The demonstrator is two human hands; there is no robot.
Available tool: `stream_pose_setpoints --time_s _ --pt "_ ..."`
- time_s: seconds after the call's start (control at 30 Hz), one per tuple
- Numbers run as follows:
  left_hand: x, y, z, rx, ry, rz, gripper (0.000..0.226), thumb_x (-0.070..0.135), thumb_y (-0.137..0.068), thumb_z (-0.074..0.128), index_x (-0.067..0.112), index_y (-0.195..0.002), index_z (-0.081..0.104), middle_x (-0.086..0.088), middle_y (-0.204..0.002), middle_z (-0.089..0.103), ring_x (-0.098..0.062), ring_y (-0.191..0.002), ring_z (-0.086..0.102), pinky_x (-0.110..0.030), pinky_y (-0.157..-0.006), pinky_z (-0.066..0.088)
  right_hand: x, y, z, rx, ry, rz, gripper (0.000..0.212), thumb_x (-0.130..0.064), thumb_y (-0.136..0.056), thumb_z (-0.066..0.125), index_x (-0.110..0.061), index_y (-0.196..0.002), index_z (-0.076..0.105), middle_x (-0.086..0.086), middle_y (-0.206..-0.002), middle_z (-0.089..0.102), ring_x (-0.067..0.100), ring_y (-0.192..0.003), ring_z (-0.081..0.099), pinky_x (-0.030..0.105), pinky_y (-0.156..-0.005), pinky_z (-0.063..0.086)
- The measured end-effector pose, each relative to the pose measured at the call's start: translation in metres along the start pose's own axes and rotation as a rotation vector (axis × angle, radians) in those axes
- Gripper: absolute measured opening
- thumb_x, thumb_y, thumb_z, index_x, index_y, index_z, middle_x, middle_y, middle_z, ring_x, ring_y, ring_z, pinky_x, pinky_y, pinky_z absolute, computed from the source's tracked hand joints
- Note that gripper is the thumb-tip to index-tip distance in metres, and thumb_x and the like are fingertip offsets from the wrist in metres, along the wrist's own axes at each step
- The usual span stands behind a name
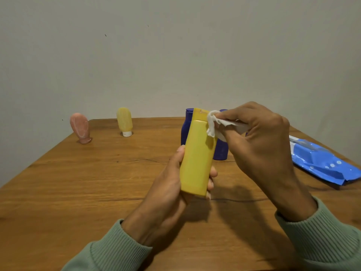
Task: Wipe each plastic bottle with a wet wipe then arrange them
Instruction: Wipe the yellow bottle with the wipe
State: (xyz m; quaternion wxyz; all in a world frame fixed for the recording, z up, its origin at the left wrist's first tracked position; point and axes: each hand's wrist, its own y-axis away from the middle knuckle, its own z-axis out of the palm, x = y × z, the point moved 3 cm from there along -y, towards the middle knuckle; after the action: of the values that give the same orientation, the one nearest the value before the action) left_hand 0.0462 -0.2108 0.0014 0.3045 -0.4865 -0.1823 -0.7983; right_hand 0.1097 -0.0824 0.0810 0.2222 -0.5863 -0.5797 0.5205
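Nearest us, we see two green sleeves point(109, 249) over the wooden tabletop point(78, 192). The left hand point(168, 192) grips the lower end of a yellow bottle point(197, 157), thumb on one side and fingers curled round the other, holding it upright above the tabletop. The right hand point(259, 141) pinches a white wet wipe point(216, 124) and presses it against the bottle's upper edge, just beside the cap. Right behind stand two dark blue bottles point(220, 151), partly hidden. A blue pack of wipes point(322, 163) lies off to the right. Farther back on the left, a pink bottle point(80, 127) and a pale yellow bottle point(124, 120) stand cap-down, apart, near the far edge.
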Motion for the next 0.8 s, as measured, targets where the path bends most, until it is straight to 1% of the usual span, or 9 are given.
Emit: stream_pose_setpoints --time_s 0.07,0.2,0.3,0.4,0.43,0.5,0.57,0.7,0.8 --pt "0.001 0.0 0.0 -0.009 0.048 0.011 0.057 0.05 -0.099 0.033 0.007 -0.13 0.052 -0.019 -0.084 0.063 -0.024 -0.067 0.059 -0.035 -0.058 0.051 0.001 -0.001 0.0 -0.036 -0.022 0.012 0.017 -0.008 -0.08 0.071 -0.012 -0.096 0.073 -0.001 -0.085 0.068 0.001 -0.072 0.056 0.003 -0.067 0.042" --pt "0.003 0.001 -0.001 -0.04 0.112 0.006 0.056 0.054 -0.096 0.035 0.011 -0.12 0.061 -0.017 -0.084 0.063 -0.023 -0.068 0.059 -0.034 -0.061 0.052 -0.002 0.001 0.004 -0.151 -0.086 0.017 0.018 -0.009 -0.08 0.071 -0.018 -0.094 0.073 -0.011 -0.081 0.062 -0.004 -0.073 0.058 0.006 -0.065 0.045" --pt "0.0 0.001 -0.001 -0.089 0.114 -0.049 0.061 0.056 -0.096 0.037 0.009 -0.129 0.057 -0.015 -0.087 0.063 -0.022 -0.07 0.059 -0.034 -0.063 0.053 0.002 -0.001 0.001 -0.056 -0.096 0.036 0.017 -0.011 -0.081 0.072 -0.021 -0.095 0.072 -0.013 -0.08 0.062 -0.004 -0.074 0.058 0.006 -0.064 0.044" --pt "-0.001 0.002 0.0 -0.129 0.114 -0.079 0.063 0.057 -0.096 0.037 0.008 -0.128 0.06 -0.014 -0.086 0.063 -0.021 -0.069 0.058 -0.033 -0.065 0.051 0.003 -0.002 -0.002 0.007 -0.103 0.051 0.022 -0.015 -0.082 0.072 -0.03 -0.097 0.065 -0.018 -0.082 0.06 -0.002 -0.078 0.06 0.01 -0.067 0.046" --pt "-0.001 0.002 0.001 -0.136 0.12 -0.078 0.063 0.057 -0.096 0.037 0.007 -0.127 0.06 -0.014 -0.085 0.063 -0.021 -0.069 0.058 -0.033 -0.065 0.051 0.003 -0.002 -0.002 0.002 -0.11 0.051 0.021 -0.015 -0.082 0.072 -0.029 -0.097 0.066 -0.017 -0.082 0.06 -0.001 -0.078 0.06 0.01 -0.066 0.046" --pt "0.0 0.002 0.001 -0.134 0.134 -0.07 0.063 0.056 -0.096 0.036 0.007 -0.129 0.058 -0.014 -0.085 0.063 -0.021 -0.068 0.058 -0.032 -0.063 0.052 0.002 -0.002 -0.001 -0.029 -0.127 0.056 0.014 -0.015 -0.082 0.072 -0.021 -0.095 0.071 -0.012 -0.082 0.063 0.0 -0.076 0.06 0.008 -0.064 0.045" --pt "0.001 0.001 0.0 -0.133 0.136 -0.069 0.062 0.056 -0.097 0.036 0.007 -0.13 0.056 -0.014 -0.085 0.063 -0.021 -0.067 0.059 -0.032 -0.062 0.053 0.002 -0.002 0.0 -0.051 -0.132 0.071 0.013 -0.017 -0.081 0.072 -0.017 -0.094 0.073 -0.01 -0.08 0.064 0.0 -0.074 0.06 0.007 -0.063 0.044" --pt "0.0 0.001 -0.001 -0.133 0.065 -0.105 0.064 0.056 -0.097 0.035 0.006 -0.133 0.052 -0.013 -0.083 0.063 -0.021 -0.066 0.059 -0.033 -0.062 0.052 0.004 -0.005 -0.006 0.032 -0.132 0.091 0.016 -0.018 -0.081 0.073 -0.024 -0.096 0.07 -0.017 -0.082 0.062 -0.003 -0.079 0.061 0.009 -0.067 0.047" --pt "0.0 0.002 0.0 -0.12 0.062 -0.096 0.065 0.057 -0.096 0.036 0.006 -0.132 0.053 -0.014 -0.083 0.064 -0.021 -0.066 0.059 -0.033 -0.065 0.051 0.003 -0.005 -0.008 0.047 -0.128 0.097 0.015 -0.017 -0.081 0.073 -0.023 -0.096 0.071 -0.015 -0.084 0.064 -0.001 -0.078 0.061 0.009 -0.066 0.047"
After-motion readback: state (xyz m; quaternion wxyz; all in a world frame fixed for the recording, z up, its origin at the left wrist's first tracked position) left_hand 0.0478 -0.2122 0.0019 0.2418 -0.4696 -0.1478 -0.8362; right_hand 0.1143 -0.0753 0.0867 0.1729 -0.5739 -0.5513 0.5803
